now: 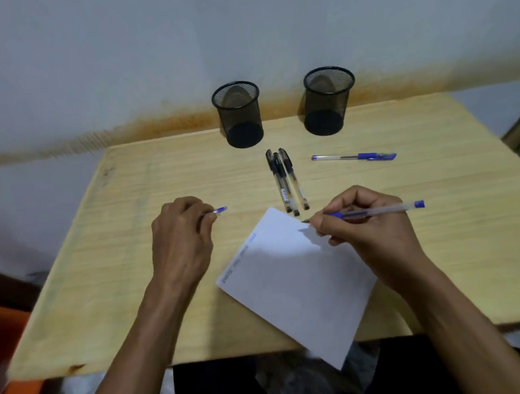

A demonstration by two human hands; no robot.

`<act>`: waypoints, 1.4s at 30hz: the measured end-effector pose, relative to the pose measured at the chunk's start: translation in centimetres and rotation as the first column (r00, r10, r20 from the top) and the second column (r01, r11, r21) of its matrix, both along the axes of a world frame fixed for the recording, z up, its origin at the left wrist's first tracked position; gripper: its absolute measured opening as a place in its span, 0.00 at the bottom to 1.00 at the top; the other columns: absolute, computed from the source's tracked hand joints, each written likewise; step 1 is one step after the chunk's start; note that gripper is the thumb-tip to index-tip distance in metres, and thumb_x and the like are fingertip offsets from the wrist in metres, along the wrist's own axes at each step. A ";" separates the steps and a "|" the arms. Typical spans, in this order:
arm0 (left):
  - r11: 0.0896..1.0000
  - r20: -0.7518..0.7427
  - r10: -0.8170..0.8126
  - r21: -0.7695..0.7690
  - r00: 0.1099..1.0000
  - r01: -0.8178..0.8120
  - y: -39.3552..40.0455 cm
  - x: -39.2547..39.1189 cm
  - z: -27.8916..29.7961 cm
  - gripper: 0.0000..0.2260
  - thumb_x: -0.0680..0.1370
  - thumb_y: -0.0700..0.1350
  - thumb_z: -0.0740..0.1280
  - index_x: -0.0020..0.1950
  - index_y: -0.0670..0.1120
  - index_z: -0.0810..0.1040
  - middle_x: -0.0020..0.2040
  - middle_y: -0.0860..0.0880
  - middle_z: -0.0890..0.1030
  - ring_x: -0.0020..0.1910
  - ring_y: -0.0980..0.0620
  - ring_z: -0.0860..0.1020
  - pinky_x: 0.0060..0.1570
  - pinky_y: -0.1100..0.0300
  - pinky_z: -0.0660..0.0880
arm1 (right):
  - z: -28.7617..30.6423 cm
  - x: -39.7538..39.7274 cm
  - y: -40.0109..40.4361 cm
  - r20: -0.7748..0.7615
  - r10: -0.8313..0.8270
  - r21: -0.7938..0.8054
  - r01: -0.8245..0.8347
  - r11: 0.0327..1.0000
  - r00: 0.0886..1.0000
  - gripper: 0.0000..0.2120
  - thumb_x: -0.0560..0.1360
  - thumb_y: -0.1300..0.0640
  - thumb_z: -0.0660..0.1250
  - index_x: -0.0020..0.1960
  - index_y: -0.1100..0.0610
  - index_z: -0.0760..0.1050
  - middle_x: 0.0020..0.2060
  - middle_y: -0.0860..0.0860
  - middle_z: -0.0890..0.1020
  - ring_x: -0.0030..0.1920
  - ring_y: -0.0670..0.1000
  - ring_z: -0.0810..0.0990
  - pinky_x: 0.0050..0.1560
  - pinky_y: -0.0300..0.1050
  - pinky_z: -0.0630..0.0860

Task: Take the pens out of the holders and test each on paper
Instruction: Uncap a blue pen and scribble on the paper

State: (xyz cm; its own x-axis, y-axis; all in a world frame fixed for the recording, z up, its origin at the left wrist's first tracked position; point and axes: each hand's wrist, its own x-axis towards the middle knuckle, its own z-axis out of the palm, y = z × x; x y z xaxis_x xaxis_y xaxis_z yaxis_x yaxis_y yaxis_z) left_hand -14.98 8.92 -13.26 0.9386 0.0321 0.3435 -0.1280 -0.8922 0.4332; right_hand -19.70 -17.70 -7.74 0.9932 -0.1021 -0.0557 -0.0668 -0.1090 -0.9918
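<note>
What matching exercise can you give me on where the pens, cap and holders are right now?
Things:
1. three black pens
2. capped blue pen
3. uncapped blue pen
4. blue cap

Places:
A. in the left hand
B. lying alone on the table, right of the black ones
C. in the right hand, tip at the paper
D. side by side below the left holder

Pairs: 1-D, 2-B, 3-C, 4-A
</note>
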 end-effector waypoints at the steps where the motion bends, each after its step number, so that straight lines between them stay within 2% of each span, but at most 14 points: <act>1: 0.995 0.061 -0.102 -0.003 0.993 0.102 -4.3 0.1 1.9 0.05 0.80 0.42 0.67 0.49 0.48 0.83 0.51 0.51 0.81 0.51 0.46 0.76 0.50 0.52 0.72 | 1.3 -1.5 -3.7 0.052 -0.094 0.052 0.091 0.995 0.994 0.07 0.68 0.67 0.78 0.41 0.61 0.81 0.37 0.55 0.87 0.39 0.53 0.86 0.38 0.43 0.82; 2: 0.981 0.103 -0.191 -0.021 0.976 0.194 -8.0 0.0 4.1 0.06 0.80 0.42 0.66 0.49 0.48 0.83 0.50 0.52 0.80 0.51 0.49 0.75 0.50 0.54 0.71 | 2.4 -2.7 -6.6 0.096 -0.156 0.103 0.146 0.984 0.983 0.07 0.67 0.67 0.79 0.42 0.60 0.82 0.38 0.55 0.87 0.40 0.53 0.87 0.41 0.44 0.83; 5: 0.939 0.163 -0.245 -0.203 0.956 0.276 -9.8 -0.9 6.4 0.07 0.81 0.40 0.65 0.51 0.46 0.83 0.46 0.55 0.80 0.45 0.56 0.77 0.46 0.67 0.70 | 3.3 -2.3 -6.4 0.125 -0.086 0.116 0.072 0.991 0.988 0.08 0.68 0.67 0.77 0.44 0.57 0.85 0.41 0.53 0.88 0.44 0.52 0.88 0.48 0.48 0.84; 8: 0.886 0.202 -0.326 -0.275 0.924 0.373 -10.7 -2.2 6.6 0.08 0.79 0.40 0.65 0.53 0.45 0.83 0.43 0.59 0.80 0.41 0.62 0.78 0.43 0.72 0.69 | 4.1 -2.4 -5.3 0.194 -0.069 0.117 0.047 0.992 0.979 0.05 0.71 0.65 0.75 0.46 0.58 0.84 0.39 0.54 0.88 0.42 0.53 0.88 0.41 0.47 0.85; 11: 0.861 0.210 -0.349 -0.312 0.913 0.401 -10.8 -3.1 6.4 0.08 0.78 0.40 0.66 0.54 0.45 0.83 0.45 0.57 0.82 0.43 0.61 0.80 0.45 0.70 0.72 | 4.4 -2.4 -4.3 0.301 -0.075 0.014 0.075 0.997 0.951 0.03 0.72 0.60 0.76 0.45 0.57 0.84 0.37 0.51 0.87 0.40 0.51 0.87 0.38 0.44 0.84; 14: 0.848 0.210 -0.356 -0.337 0.910 0.410 -10.8 -3.6 6.5 0.08 0.78 0.39 0.67 0.53 0.47 0.84 0.47 0.57 0.82 0.46 0.61 0.80 0.46 0.71 0.72 | 4.4 -2.3 -4.0 0.322 -0.072 -0.035 0.088 0.996 0.944 0.03 0.71 0.58 0.77 0.44 0.55 0.85 0.39 0.48 0.87 0.44 0.46 0.86 0.42 0.41 0.83; 17: 0.834 0.217 -0.381 -0.340 0.899 0.435 -10.9 -3.7 6.9 0.08 0.78 0.36 0.68 0.52 0.47 0.84 0.48 0.57 0.82 0.49 0.61 0.80 0.48 0.71 0.71 | 4.0 -2.3 -4.5 0.335 -0.065 -0.086 0.099 0.991 0.940 0.03 0.71 0.57 0.78 0.43 0.54 0.87 0.45 0.47 0.87 0.52 0.44 0.85 0.50 0.48 0.84; 19: 0.834 0.224 -0.392 -0.323 0.892 0.447 -10.9 -3.8 6.9 0.09 0.78 0.35 0.69 0.53 0.46 0.84 0.48 0.56 0.82 0.49 0.61 0.80 0.49 0.71 0.72 | 3.8 -2.4 -4.6 0.337 -0.050 -0.120 0.096 0.988 0.940 0.03 0.71 0.56 0.79 0.43 0.53 0.87 0.46 0.47 0.87 0.54 0.44 0.84 0.51 0.52 0.83; 25: 0.828 0.250 -0.465 -0.215 0.849 0.517 -10.9 -3.8 7.2 0.08 0.78 0.37 0.68 0.54 0.44 0.84 0.49 0.52 0.83 0.50 0.60 0.80 0.51 0.69 0.72 | 3.6 -2.2 -4.0 0.363 0.027 -0.190 0.045 0.981 0.931 0.03 0.71 0.55 0.77 0.43 0.50 0.85 0.43 0.43 0.86 0.49 0.42 0.84 0.46 0.39 0.82; 27: 0.822 0.255 -0.476 -0.211 0.841 0.529 -11.0 -4.0 7.3 0.07 0.78 0.38 0.68 0.54 0.44 0.84 0.49 0.52 0.83 0.49 0.59 0.80 0.50 0.69 0.73 | 3.5 -2.0 -4.0 0.357 0.035 -0.163 0.026 0.986 0.934 0.03 0.70 0.55 0.77 0.43 0.50 0.84 0.42 0.43 0.86 0.49 0.43 0.84 0.45 0.38 0.82; 30: 0.801 0.255 -0.475 -0.271 0.842 0.534 -11.0 -4.1 7.8 0.07 0.78 0.39 0.68 0.53 0.44 0.84 0.47 0.53 0.83 0.47 0.58 0.81 0.48 0.68 0.73 | 3.3 -2.1 -3.7 0.370 -0.024 -0.020 0.034 0.999 0.929 0.04 0.69 0.57 0.78 0.43 0.55 0.85 0.41 0.49 0.86 0.47 0.50 0.85 0.42 0.43 0.83; 32: 0.808 0.260 -0.471 -0.256 0.843 0.530 -10.9 -4.0 7.9 0.06 0.77 0.38 0.69 0.51 0.44 0.85 0.46 0.53 0.83 0.46 0.58 0.81 0.47 0.67 0.74 | 2.6 -2.2 -3.1 0.394 -0.030 -0.038 0.048 0.998 0.919 0.07 0.70 0.56 0.78 0.45 0.58 0.85 0.40 0.50 0.86 0.45 0.52 0.85 0.40 0.46 0.83; 38: 0.819 0.236 -0.489 -0.208 0.840 0.535 -10.3 -3.9 7.4 0.06 0.76 0.39 0.70 0.50 0.45 0.85 0.45 0.54 0.84 0.44 0.57 0.81 0.43 0.59 0.77 | 1.3 -2.6 -2.2 0.318 -0.048 -0.022 0.058 0.998 0.947 0.04 0.71 0.51 0.76 0.44 0.50 0.84 0.39 0.44 0.86 0.44 0.50 0.85 0.41 0.51 0.84; 42: 0.797 0.240 -0.503 -0.243 0.831 0.553 -10.3 -3.7 8.8 0.06 0.77 0.40 0.69 0.51 0.45 0.85 0.45 0.55 0.83 0.44 0.56 0.81 0.43 0.65 0.76 | 3.0 -2.3 -2.9 0.248 -0.038 0.020 0.034 0.999 0.968 0.06 0.67 0.52 0.79 0.43 0.51 0.86 0.38 0.47 0.87 0.41 0.46 0.85 0.39 0.44 0.82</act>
